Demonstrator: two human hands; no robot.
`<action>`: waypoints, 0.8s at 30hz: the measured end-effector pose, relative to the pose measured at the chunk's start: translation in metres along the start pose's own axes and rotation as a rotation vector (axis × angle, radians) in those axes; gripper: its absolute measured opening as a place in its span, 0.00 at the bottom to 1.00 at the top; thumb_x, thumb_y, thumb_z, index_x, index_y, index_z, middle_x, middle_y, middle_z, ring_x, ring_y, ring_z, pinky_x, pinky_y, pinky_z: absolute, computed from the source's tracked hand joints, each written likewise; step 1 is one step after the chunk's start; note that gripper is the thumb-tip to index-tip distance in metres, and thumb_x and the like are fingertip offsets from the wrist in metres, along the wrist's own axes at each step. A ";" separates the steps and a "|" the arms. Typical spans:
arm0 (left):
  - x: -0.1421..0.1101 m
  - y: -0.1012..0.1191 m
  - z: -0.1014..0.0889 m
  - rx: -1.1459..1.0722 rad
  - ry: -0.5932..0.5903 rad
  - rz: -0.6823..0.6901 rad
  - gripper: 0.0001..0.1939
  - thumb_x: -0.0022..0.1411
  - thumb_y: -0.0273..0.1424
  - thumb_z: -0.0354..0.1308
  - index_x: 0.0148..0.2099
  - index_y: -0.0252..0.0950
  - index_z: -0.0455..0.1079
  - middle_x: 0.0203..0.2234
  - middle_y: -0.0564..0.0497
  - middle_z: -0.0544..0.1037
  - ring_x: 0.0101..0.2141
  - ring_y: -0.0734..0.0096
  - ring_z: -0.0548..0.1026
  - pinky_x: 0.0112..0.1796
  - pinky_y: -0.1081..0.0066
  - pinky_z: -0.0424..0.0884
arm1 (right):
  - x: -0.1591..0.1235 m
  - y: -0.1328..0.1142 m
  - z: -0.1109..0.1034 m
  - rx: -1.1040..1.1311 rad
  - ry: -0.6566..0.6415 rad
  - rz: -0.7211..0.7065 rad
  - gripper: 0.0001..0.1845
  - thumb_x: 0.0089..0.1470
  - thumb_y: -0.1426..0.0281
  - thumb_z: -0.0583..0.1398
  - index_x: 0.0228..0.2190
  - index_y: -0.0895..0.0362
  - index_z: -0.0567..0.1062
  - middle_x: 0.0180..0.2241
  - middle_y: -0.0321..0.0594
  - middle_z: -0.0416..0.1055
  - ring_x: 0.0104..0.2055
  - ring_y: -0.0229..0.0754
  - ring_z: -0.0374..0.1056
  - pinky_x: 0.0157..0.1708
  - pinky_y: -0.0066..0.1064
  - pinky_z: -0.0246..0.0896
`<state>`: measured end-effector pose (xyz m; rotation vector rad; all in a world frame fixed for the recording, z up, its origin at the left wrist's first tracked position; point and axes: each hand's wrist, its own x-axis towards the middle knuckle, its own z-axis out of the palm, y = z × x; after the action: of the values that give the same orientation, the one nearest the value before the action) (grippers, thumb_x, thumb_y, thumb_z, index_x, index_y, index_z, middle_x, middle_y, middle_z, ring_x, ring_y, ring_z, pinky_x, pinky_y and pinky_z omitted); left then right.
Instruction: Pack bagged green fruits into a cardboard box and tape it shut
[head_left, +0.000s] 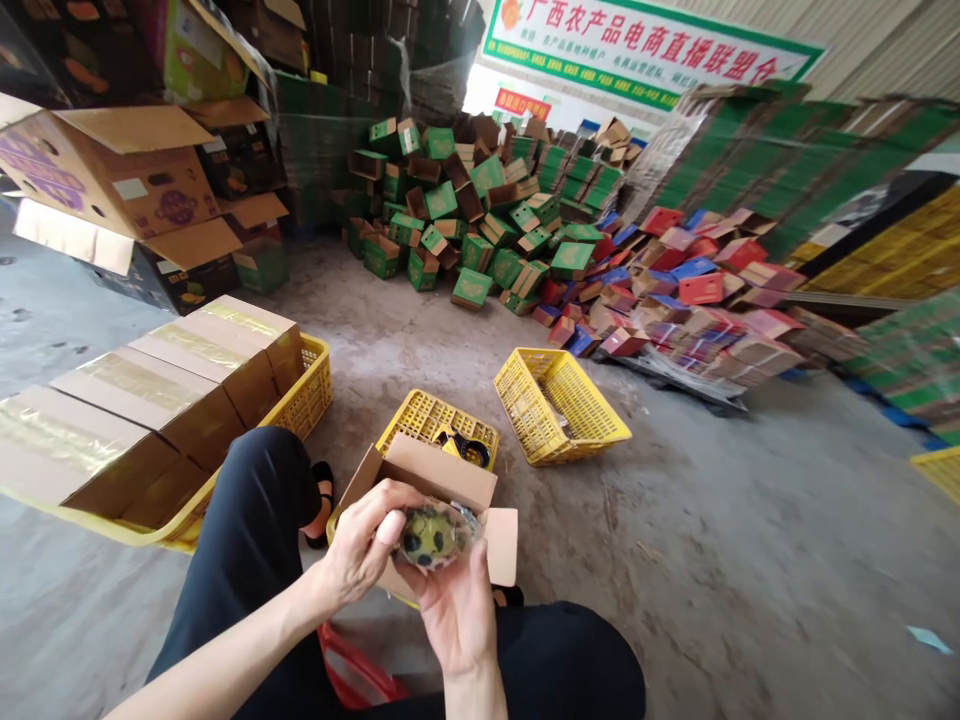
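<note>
Both my hands hold a small round greenish-yellow fruit (429,537) wrapped in clear film, just above my lap. My right hand (456,610) cups it from below, fingers curled around it. My left hand (365,545) grips its left side, thumb pressed on the wrap. Directly behind the fruit stands an open brown cardboard box (442,478) with its flaps spread. My knees in black trousers frame the box.
A yellow crate (433,418) sits behind the box, another yellow crate (559,405) lies tilted to its right. At left, a yellow crate (311,390) holds sealed cartons. Piles of green cartons (465,215) and red-blue cartons (690,290) fill the back. Bare concrete floor lies at right.
</note>
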<state>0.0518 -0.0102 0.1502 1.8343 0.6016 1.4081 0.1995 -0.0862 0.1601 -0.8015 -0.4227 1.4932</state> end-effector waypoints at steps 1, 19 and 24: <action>-0.002 0.000 -0.003 0.011 -0.031 -0.025 0.15 0.79 0.33 0.46 0.57 0.37 0.72 0.45 0.43 0.80 0.44 0.65 0.79 0.45 0.70 0.75 | 0.001 -0.002 -0.001 -0.012 0.040 -0.022 0.28 0.55 0.46 0.68 0.52 0.46 0.80 0.55 0.44 0.78 0.58 0.56 0.73 0.56 0.56 0.71; -0.007 0.026 0.000 0.184 -0.232 0.109 0.18 0.76 0.31 0.53 0.64 0.39 0.71 0.58 0.39 0.77 0.61 0.56 0.74 0.61 0.58 0.70 | 0.000 -0.019 -0.029 -0.540 0.305 -0.265 0.23 0.53 0.51 0.70 0.42 0.55 0.84 0.46 0.50 0.83 0.50 0.58 0.78 0.50 0.45 0.75; -0.011 0.009 0.021 0.129 -0.372 -0.094 0.27 0.78 0.41 0.49 0.73 0.38 0.61 0.65 0.38 0.70 0.64 0.55 0.70 0.63 0.58 0.68 | 0.000 -0.014 -0.027 -0.655 0.348 -0.307 0.22 0.56 0.52 0.68 0.43 0.55 0.84 0.49 0.50 0.82 0.54 0.58 0.77 0.53 0.45 0.73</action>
<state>0.0683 -0.0301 0.1479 2.0739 0.5861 0.9508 0.2280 -0.0907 0.1515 -1.4137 -0.7466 0.8978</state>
